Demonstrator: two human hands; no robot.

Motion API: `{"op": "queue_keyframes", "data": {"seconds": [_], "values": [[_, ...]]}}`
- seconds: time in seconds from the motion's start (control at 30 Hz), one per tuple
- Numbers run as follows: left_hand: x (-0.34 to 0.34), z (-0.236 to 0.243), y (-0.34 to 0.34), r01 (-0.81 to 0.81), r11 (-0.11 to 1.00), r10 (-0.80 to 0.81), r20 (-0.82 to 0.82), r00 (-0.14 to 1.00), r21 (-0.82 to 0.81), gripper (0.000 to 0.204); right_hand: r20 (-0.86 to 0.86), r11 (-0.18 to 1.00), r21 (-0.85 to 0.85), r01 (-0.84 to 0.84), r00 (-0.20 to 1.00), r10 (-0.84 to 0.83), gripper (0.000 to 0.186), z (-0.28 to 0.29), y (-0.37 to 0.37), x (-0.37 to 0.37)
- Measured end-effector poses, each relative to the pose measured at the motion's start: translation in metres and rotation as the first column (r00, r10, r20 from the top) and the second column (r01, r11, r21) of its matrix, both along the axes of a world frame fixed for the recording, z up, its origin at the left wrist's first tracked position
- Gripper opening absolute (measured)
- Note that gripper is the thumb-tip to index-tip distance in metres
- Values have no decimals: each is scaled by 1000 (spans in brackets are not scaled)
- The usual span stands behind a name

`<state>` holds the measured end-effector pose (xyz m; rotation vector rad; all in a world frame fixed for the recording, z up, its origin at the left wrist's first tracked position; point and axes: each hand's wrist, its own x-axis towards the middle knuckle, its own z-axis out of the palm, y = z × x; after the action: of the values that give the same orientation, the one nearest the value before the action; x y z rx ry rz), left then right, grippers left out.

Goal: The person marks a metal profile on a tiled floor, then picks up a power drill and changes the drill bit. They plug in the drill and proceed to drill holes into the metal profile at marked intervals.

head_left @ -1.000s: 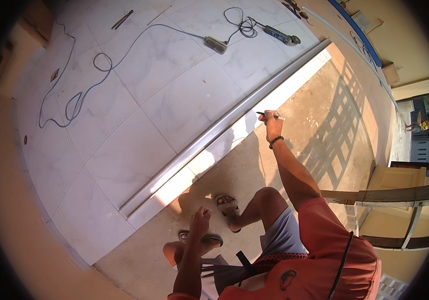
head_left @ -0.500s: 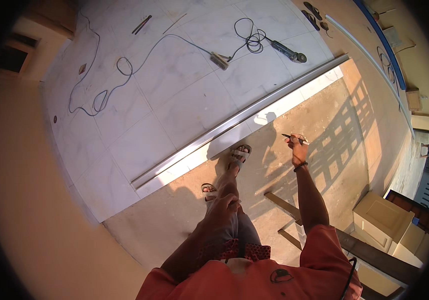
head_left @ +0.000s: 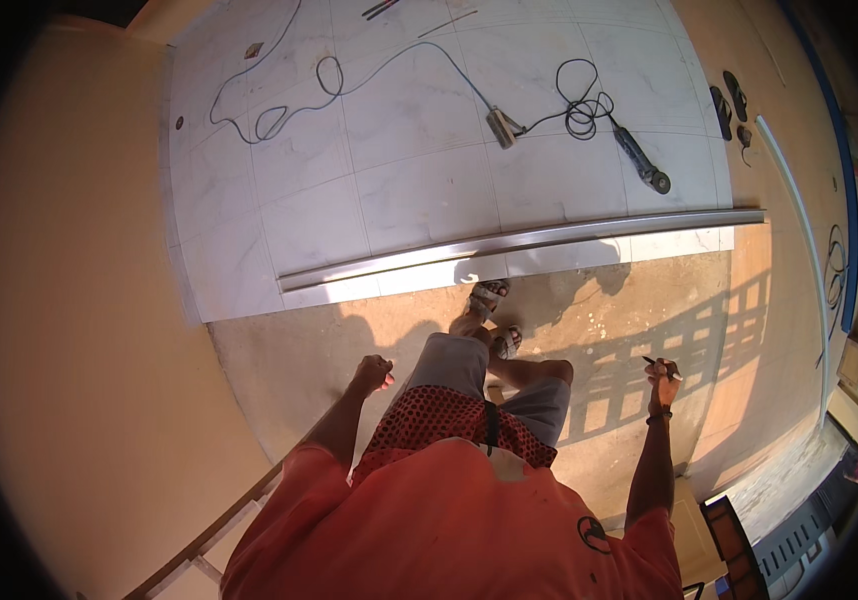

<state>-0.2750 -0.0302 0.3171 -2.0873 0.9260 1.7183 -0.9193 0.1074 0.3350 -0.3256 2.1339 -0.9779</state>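
We held our left hand (head_left: 372, 373) curled into a loose fist, holding nothing, over the bare concrete floor (head_left: 279, 370). The metal rail (head_left: 519, 243) lay ahead on the tile edge. Our right hand (head_left: 661, 378) pinched a pencil (head_left: 657, 366), well apart from the rail.

Thin dark object in right hand (head_left: 661, 378) too small to identify. Left hand (head_left: 372, 372) curled, its contents hidden. Dark rods (head_left: 381, 8) at tiled floor's (head_left: 409, 190) far edge cut off.
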Motion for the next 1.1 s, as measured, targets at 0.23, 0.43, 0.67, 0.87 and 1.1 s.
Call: {"op": "queue_keyframes", "data": {"seconds": [0.23,0.43,0.67,0.87,1.1], "values": [[-165,34,-47,-363,900,325,-183,928,-243,27,43,989,10,-146,988,146,16,9,-40,-110],[-331,26,-33,-646,704,523,-400,752,-293,20,106,863,-177,-474,862,495,15,-29,-163,-172],[-554,7,59,-730,674,530,-614,585,-113,22,11,618,-164,-769,625,781,10,-71,-213,-206],[-656,-73,107,-544,839,437,-567,699,-24,32,112,539,-165,-826,528,842,8,-144,-222,-145],[-698,-193,111,-668,736,563,-449,694,-108,28,43,506,-362,-783,529,848,6,-345,-223,-59]]}}
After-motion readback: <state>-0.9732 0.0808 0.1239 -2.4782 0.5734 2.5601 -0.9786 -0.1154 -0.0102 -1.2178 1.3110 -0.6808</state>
